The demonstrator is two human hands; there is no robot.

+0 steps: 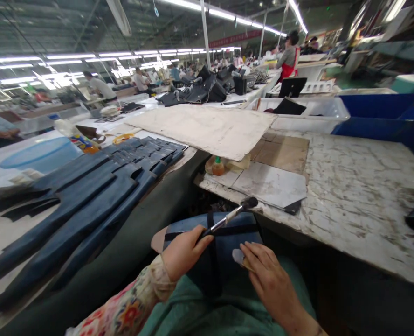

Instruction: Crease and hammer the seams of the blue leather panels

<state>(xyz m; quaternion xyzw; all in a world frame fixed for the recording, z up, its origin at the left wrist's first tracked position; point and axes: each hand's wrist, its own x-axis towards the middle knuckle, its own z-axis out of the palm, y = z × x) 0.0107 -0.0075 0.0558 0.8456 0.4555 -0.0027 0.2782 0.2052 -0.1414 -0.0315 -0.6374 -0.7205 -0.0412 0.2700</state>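
Note:
My left hand (186,252) is closed around the dark handle of a hammer (228,217), whose black head points up and to the right. Below it, a blue leather piece (231,238) with black straps rests over my lap. On the right side of that piece lies my right hand (268,275), its fingers closed about a small tool with a pale, rounded end (238,255). A pinkish tip (159,240) sticks out at the left end of the blue piece.
Overlapping blue leather pieces (98,182) cover the left table. A worn white table (361,186) stands to the right, with cardboard (284,154), a small bottle (217,167) and a cream board (207,126). White (308,114) and blue bins (375,128) stand behind; people work farther back.

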